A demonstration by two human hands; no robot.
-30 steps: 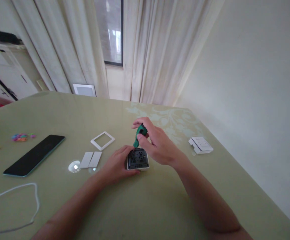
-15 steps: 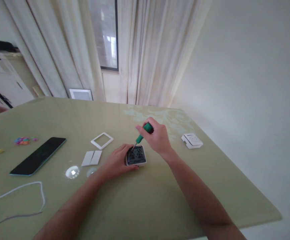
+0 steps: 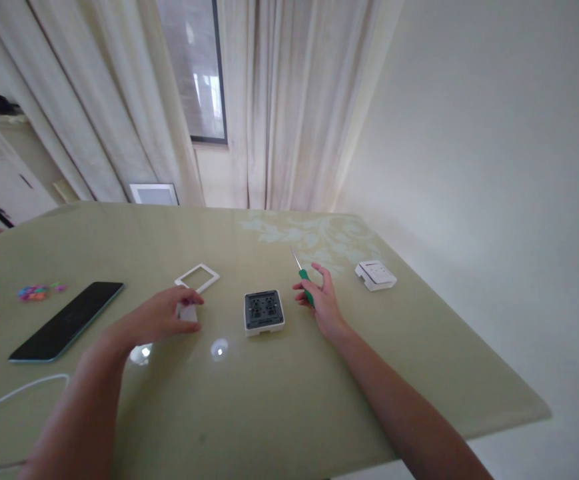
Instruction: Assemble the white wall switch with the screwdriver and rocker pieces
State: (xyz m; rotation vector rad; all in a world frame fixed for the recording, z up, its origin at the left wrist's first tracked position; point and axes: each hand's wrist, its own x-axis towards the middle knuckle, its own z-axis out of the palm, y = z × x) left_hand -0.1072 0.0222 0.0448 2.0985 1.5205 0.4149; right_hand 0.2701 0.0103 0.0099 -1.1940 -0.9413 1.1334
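Already bare of its white frame, the switch module lies untouched between the hands, the left hand curled over the cover plates, grip unclear, the right hand loosely pinching a green screwdriver.

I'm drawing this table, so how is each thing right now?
Dark grey square switch module: flat, cover off, untouched.
Green-handled screwdriver: in the right hand, tip pointing away.
White rectangular rocker covers: under the left hand.
White square frame: flat, detached, nothing inside.
Black flat phone: screen dark, lying flat.
White square wall switch: assembled, lying flat.
Cream fabric curtains: parted at the window.
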